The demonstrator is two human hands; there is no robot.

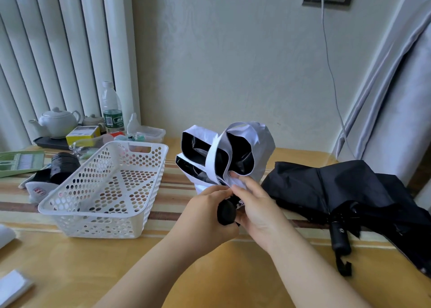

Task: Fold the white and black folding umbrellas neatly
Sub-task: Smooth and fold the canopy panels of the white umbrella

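Observation:
The white umbrella [253, 144], white outside and black inside, is held upright above the table in the middle of the view, its canopy bunched in loose loops. My left hand [205, 216] grips its black handle from below. My right hand [254, 205] pinches the white canopy fabric just above the handle. The black umbrella [338, 186] lies collapsed but unfolded on the table to the right, its black handle [339, 237] and wrist strap pointing toward me.
A white perforated basket [105, 191] sits left of my hands on the striped cloth. Behind it are a teapot [57, 121], a water bottle [112, 108], boxes and a black roll [64, 167]. A cable [331, 74] hangs from a wall socket; a curtain [396, 86] hangs at right.

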